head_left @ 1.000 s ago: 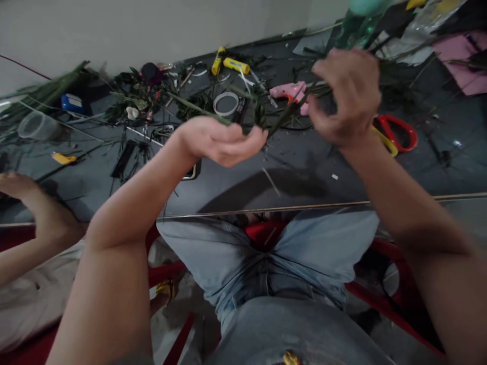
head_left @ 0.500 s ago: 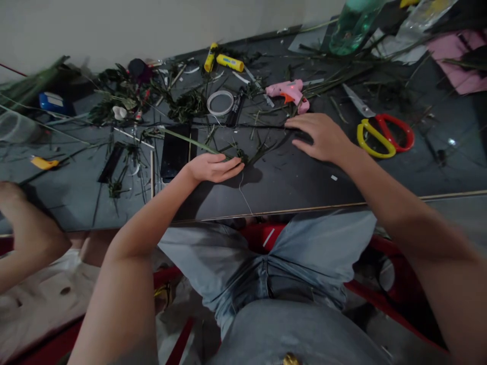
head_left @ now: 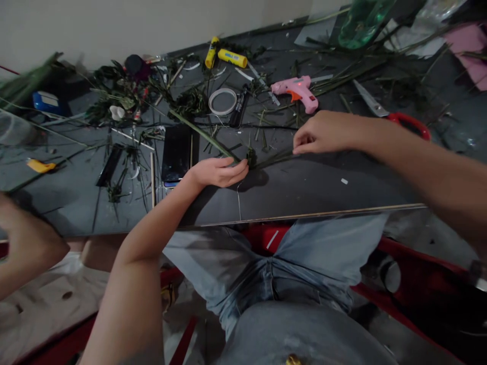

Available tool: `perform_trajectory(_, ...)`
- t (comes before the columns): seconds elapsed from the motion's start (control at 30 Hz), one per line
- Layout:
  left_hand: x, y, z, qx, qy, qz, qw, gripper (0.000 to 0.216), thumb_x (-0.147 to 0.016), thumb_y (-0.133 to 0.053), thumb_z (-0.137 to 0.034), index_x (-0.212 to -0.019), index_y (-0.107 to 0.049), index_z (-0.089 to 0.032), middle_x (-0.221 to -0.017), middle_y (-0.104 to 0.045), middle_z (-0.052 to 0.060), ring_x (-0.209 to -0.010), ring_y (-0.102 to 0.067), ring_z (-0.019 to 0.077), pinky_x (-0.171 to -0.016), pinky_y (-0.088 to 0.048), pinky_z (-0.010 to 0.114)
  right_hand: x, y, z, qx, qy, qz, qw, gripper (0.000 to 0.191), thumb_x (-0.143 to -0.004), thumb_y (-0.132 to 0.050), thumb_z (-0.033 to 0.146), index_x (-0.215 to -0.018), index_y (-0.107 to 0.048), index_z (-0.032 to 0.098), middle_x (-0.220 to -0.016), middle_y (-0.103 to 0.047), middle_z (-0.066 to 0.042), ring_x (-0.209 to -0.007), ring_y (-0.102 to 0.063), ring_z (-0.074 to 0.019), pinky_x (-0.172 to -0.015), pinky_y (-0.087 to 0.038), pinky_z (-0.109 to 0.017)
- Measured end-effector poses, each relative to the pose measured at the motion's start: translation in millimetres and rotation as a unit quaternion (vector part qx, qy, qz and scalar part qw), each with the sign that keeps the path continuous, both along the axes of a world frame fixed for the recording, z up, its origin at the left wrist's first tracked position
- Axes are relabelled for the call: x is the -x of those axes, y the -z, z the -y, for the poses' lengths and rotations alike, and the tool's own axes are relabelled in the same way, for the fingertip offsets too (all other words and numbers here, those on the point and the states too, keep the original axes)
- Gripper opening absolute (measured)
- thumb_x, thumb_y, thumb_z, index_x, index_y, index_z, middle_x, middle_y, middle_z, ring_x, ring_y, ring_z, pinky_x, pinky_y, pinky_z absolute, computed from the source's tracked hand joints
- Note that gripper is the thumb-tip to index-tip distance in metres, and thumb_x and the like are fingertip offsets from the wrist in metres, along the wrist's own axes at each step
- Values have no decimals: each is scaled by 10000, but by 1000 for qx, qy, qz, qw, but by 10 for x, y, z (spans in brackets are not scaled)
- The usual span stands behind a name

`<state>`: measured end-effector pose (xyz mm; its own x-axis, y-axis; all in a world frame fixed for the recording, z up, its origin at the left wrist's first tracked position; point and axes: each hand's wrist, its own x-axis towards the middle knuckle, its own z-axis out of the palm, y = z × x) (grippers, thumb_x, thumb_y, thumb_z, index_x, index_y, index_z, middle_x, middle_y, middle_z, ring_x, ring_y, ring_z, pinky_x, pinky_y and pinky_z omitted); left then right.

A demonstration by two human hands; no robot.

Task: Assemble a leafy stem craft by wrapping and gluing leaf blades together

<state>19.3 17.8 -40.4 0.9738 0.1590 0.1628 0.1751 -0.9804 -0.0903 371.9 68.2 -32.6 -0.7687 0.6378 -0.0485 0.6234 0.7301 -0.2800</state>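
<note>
My left hand (head_left: 220,172) is closed around a green leaf stem (head_left: 201,133), held just above the dark table near its front edge. At the fingertips sits a small dark-green knotted leaf bunch (head_left: 251,157). Thin leaf strips (head_left: 276,159) run from it to the right, where my right hand (head_left: 317,133) pinches their far ends. A fine pale thread (head_left: 239,200) hangs below my left hand toward the table edge. Behind my right hand lies a pink glue gun (head_left: 300,90) with an orange trigger. My right forearm partly hides a pair of scissors (head_left: 409,121).
A phone (head_left: 177,152), a tape roll (head_left: 222,102), a black marker (head_left: 239,107) and yellow glue sticks (head_left: 232,58) lie among leaf scraps. A green bottle (head_left: 361,25) stands at the back right. Another person's arm (head_left: 26,243) rests at the left.
My right hand has come off the dark strip behind and now pinches the thin leaf strips. Its forearm has swung across the scissors. My left hand keeps its hold on the stem.
</note>
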Motion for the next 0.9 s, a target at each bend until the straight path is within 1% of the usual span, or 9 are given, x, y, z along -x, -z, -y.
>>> perform_trajectory(0.1,-58,-38,-29,-17,-23,-11,1000,425,-987,-438,-61,-1294,-670,-241,-1286,-745,60,-1058,-729,81,-922,-560,185,140,71,134,-99,66,-76,990,275,-896,-708,490,-976,-784,238,-967,-764,-78,-906,-677,-264,-809,-500,-410)
perform_trajectory(0.2,-24,-72,10,-90,-41,29,995,405,-966,-475,-155,-1336,-627,-221,-1344,-714,72,-1140,-700,140,-950,-552,295,350,185,312,-116,79,-155,978,288,-975,-598,394,-1182,-736,248,-1179,-733,-99,-1088,-646,-295,-906,-491,-453)
perform_trajectory(0.27,-25,-82,63,-103,-81,92,987,414,-927,-505,-218,-1324,-619,-234,-1338,-715,60,-1227,-648,204,-980,-523,387,450,286,394,-116,72,-173,976,266,-984,-584,390,-1140,-747,250,-1185,-730,-92,-1081,-637,-291,-907,-483,-459)
perform_trajectory(0.37,-166,-63,160,-76,-199,178,961,301,-932,-514,-275,-1190,-668,-292,-1195,-758,11,-1235,-603,229,-1013,-460,447,503,422,444,-130,61,-186,972,242,-1002,-561,365,-977,-767,240,-1092,-749,-74,-1025,-646,-270,-877,-473,-443)
perform_trajectory(0.47,-430,-6,268,-62,-295,152,941,190,-968,-554,-373,-984,-711,-268,-1012,-764,14,-1157,-614,248,-1009,-397,490,483,469,453,-168,40,-191,966,300,-1028,-516,343,-916,-766,219,-1043,-756,-77,-1012,-651,-262,-863,-459,-437)
perform_trajectory(0.6,-678,67,394,-47,-312,86,945,259,-975,-521,-225,-778,-689,-215,-945,-748,44,-1148,-621,250,-984,-401,460,430,417,463,-219,6,-172,960,313,-1039,-489,310,-918,-764,225,-1027,-765,-59,-1003,-647,-245,-856,-451,-417)
perform_trajectory(0.7,-707,85,444,-58,-308,95,945,300,-962,-486,-115,-761,-682,-220,-940,-757,32,-1125,-643,230,-936,-436,426,410,367,478,-241,1,-147,959,343,-1046,-443,244,-910,-757,226,-1021,-773,-40,-991,-656,-228,-850,-460,-402)
perform_trajectory(0.8,-685,88,461,-55,-301,130,943,296,-965,-495,-110,-782,-701,-219,-955,-769,31,-1098,-670,225,-898,-474,420,427,348,504,-221,4,-173,960,282,-1007,-488,217,-982,-769,217,-1048,-775,-60,-1013,-664,-252,-879,-471,-432)
perform_trajectory(0.9,-682,97,466,5,-317,138,938,327,-975,-477,-127,-802,-734,-232,-968,-768,49,-1127,-669,246,-909,-497,442,478,362,542,-173,6,-207,963,240,-963,-564,262,-1078,-774,256,-1095,-766,-63,-1044,-657,-277,-902,-464,-468)
